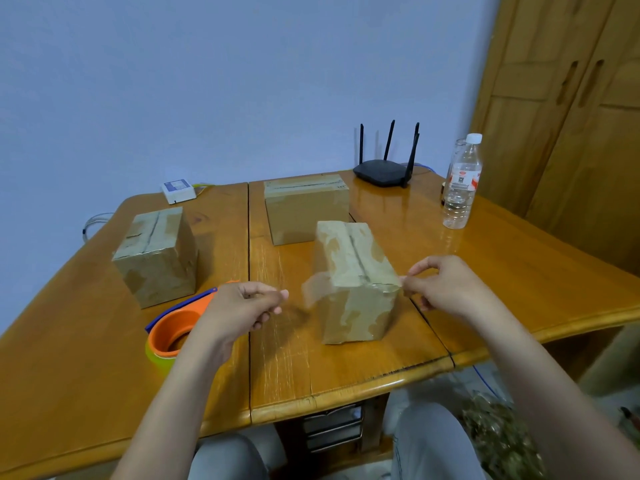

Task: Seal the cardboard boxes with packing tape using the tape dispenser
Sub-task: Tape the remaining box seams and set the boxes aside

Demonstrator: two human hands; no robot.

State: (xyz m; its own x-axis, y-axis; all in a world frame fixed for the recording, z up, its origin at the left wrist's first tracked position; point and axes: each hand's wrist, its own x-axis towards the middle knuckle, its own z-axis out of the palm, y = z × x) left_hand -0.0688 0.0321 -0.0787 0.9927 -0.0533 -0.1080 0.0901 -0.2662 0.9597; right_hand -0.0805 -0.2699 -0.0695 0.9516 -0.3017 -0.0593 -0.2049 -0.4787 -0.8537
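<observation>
Fingers (273, 301) of the left hand (242, 306) curl together, seemingly pinching one end of a clear tape strip (313, 289) (blurred, so the grip is hard to confirm). Just left of that hand, the orange tape dispenser (173, 332) lies on the wooden worktop (346, 368). A left box (156, 254) stands further left, a far box (304, 206) behind. The near box (356, 282) sits between the hands; the right hand (443, 282) pinches something at its near top corner.

A glossy wooden table (346, 372) stands against a pale blue wall (207, 81), beside a wooden wardrobe (571, 116).
</observation>
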